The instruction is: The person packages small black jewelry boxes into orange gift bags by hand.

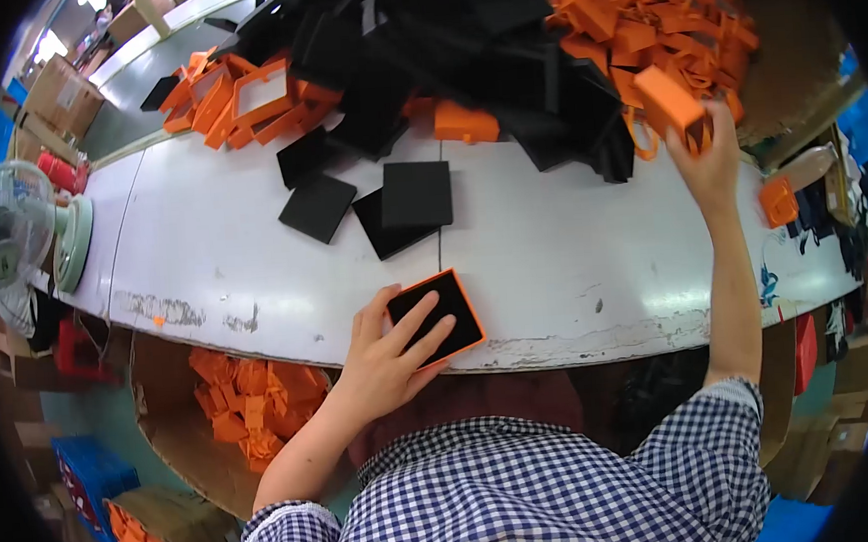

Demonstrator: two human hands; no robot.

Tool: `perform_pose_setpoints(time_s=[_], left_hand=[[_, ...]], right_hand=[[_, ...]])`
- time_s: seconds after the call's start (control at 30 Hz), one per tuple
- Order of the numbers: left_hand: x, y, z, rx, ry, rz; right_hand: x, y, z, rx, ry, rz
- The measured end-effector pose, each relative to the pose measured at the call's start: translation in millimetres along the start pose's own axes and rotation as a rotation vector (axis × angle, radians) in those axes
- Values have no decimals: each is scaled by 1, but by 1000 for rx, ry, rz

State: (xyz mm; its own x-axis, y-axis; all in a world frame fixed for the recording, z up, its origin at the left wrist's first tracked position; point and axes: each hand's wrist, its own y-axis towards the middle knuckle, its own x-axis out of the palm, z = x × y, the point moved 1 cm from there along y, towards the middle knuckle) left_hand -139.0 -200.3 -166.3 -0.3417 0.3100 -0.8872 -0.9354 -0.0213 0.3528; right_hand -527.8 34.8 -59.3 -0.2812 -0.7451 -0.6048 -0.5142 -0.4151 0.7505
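Near the table's front edge lies a shallow orange-edged box [469, 307] with a black insert. My left hand [384, 349] holds it from the left, two fingers spread on the insert and the thumb at its upper side. At the right, my right hand [707, 160] grips a small orange box [670, 98] beside the orange pile, with its fingers partly hidden behind it. An orange ribbon loop [641, 137] hangs close to that hand. Between the hands and the piles lie several flat black square pieces [416, 194].
A black heap [441, 52] covers the back of the table, with orange box parts [262, 93] to its left and an orange pile [657, 19] to its right. A fan [29, 231] stands at the left. Below the table edge, a carton [163, 387] holds orange pieces.
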Motion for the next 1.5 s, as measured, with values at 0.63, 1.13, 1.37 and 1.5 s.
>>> perform_pose_setpoints(time_s=[0.63, 1.13, 1.37, 1.5], left_hand=[[-19, -25, -14, -137, 94, 21], [-12, -31, -22, -277, -151, 204], [-15, -33, -28, -339, -199, 122], [-27, -28, -32, -327, -1057, 368]], right_hand=[[1, -72, -143, 120, -94, -1391], [60, -89, -171, 524, 1035, -856], [11, -81, -101, -454, 464, -963], [12, -97, -92, -134, 525, -1116]])
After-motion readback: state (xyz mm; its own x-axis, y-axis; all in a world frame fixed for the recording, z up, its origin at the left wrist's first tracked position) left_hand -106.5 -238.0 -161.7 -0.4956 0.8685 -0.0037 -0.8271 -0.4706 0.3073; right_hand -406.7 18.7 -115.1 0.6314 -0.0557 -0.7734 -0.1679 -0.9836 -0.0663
